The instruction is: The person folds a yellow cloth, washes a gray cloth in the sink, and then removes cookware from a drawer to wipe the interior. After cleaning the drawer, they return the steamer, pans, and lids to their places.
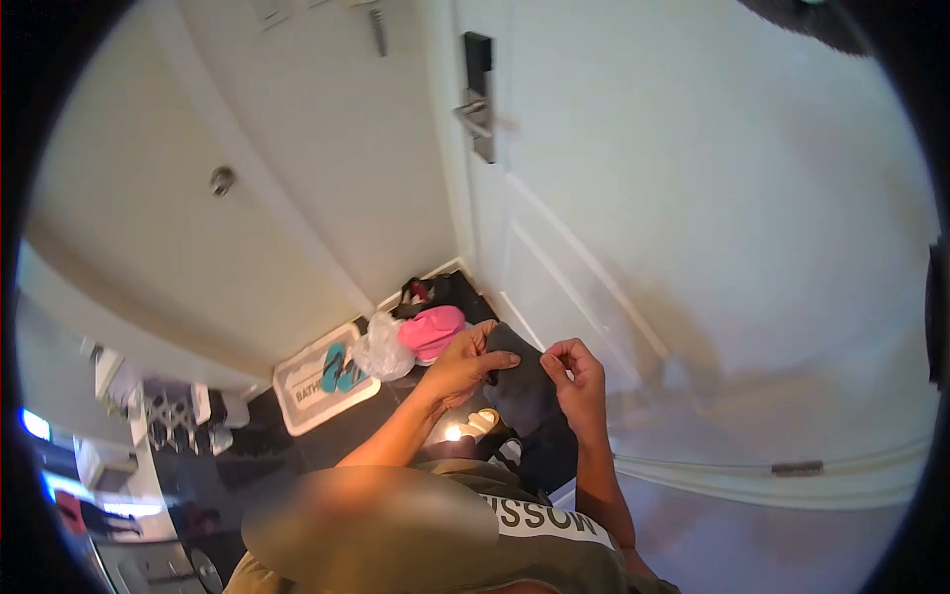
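Observation:
A dark grey piece of cloth [522,381] hangs in front of my body, between my two hands. My left hand [463,366] pinches its upper left edge, with the thumb lying across the fabric. On the other side, my right hand [577,376] has thumb and forefinger pressed together at the cloth's right edge. The lower part of the cloth merges with dark shapes below it, so where it ends is hard to tell.
A white door [614,198] with a metal handle [475,117] stands ahead. On the floor are a bath mat [297,396] with teal flip-flops [333,368], a clear plastic bag [384,348], a pink item [431,331] and light sandals [482,423]. Shelving [148,421] stands at left.

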{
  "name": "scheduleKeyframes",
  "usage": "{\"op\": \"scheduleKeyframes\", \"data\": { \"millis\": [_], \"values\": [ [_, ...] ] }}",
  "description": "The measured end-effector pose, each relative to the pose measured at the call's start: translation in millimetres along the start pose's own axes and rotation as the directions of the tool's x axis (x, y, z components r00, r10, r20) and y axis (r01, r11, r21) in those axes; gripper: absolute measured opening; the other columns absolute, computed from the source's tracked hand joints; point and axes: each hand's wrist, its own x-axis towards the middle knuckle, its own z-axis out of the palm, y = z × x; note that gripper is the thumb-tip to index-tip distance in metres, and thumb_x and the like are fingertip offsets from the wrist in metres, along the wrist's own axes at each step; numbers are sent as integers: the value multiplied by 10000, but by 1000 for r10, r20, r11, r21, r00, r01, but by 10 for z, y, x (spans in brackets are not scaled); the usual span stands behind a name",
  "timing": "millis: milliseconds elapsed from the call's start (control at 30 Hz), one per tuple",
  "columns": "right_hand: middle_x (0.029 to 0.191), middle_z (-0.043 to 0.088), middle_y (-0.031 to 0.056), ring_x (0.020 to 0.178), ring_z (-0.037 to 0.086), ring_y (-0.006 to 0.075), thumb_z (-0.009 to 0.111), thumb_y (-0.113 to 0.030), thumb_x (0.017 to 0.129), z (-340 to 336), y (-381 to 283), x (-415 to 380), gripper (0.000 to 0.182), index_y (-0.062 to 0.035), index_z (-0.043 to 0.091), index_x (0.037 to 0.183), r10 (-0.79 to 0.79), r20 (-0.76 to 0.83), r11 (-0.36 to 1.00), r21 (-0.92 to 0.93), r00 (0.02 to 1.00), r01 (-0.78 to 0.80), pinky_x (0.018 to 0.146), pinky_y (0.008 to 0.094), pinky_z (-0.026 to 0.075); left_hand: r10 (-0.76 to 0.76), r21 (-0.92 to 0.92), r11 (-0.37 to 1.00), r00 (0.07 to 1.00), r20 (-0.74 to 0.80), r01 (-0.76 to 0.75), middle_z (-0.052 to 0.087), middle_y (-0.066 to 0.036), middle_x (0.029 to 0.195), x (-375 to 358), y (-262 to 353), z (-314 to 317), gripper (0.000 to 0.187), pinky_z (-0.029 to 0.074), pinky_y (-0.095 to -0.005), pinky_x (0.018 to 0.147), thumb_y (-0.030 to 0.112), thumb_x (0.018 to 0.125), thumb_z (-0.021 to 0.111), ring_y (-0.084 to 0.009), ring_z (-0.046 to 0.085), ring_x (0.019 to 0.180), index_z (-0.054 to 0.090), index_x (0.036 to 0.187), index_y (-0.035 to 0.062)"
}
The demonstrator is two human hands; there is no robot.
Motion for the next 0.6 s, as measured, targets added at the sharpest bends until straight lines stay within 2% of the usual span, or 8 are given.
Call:
{"op": "scheduleKeyframes", "data": {
  "millis": [33,133,233,400,467,500,533,600],
  "values": [
    [745,575,15,691,528,88,593,-52,843,55,41,-17,60,-24,555,806,3,38,1000,7,999,-3,684,225,421,10,-4,1000,999,-37,-10,601,5,786,-87,-33,-72,189,441,-172,563,-24,781,631,-45,569,658,531,935,23],
    [776,587,45,704,546,109,518,-107,918,235,114,-56,79,-36,518,885,77,178,932,337,981,-135,712,231,428,1,-61,998,990,-142,-10,558,31,763,-405,-31,-209,165,429,-188,597,-14,780,626,-38,531,672,511,880,49],
    [757,582,42,696,539,108,492,-129,937,454,-58,-134,133,-34,523,849,109,234,932,315,966,-182,704,230,424,27,-64,997,977,-209,-41,561,21,784,-761,-12,-392,161,439,-209,642,-22,784,614,-47,535,717,514,889,48],
    [722,583,37,715,554,100,485,-137,943,961,84,-304,178,-21,542,821,-26,349,982,184,937,-42,710,225,428,74,-72,992,947,-311,-101,590,-17,871,-1350,40,-690,198,452,-214,710,-11,798,603,-67,558,779,501,964,26],
    [740,588,33,720,555,97,601,-168,879,1279,63,-431,154,-22,553,875,-117,420,992,13,900,123,706,223,431,113,-75,986,932,-345,-147,596,-29,887,-1665,109,-867,220,461,-224,741,-15,800,609,-80,568,806,509,995,7],
    [740,588,33,720,555,97,601,-168,879,1483,24,-515,154,-22,553,875,-128,436,991,21,891,132,706,223,431,133,-78,982,923,-360,-172,602,-41,903,-1844,133,-976,245,469,-234,771,-20,802,614,-93,579,834,517,1027,-12],
    [777,592,33,744,556,103,665,-182,823,1712,-23,-628,215,-27,554,921,-122,471,992,25,874,125,702,230,435,177,11,983,915,-362,-186,608,-53,953,-2029,103,-1146,283,456,-239,802,15,817,610,-95,573,877,511,1080,-18],
    [891,591,44,823,559,126,785,-215,689,2173,-72,-868,472,-47,540,1056,-139,554,988,21,821,153,719,251,447,197,11,978,895,-400,-210,609,-55,981,-2490,223,-1317,308,449,-245,819,30,827,603,-96,568,903,505,1114,-19]
  ]
}}
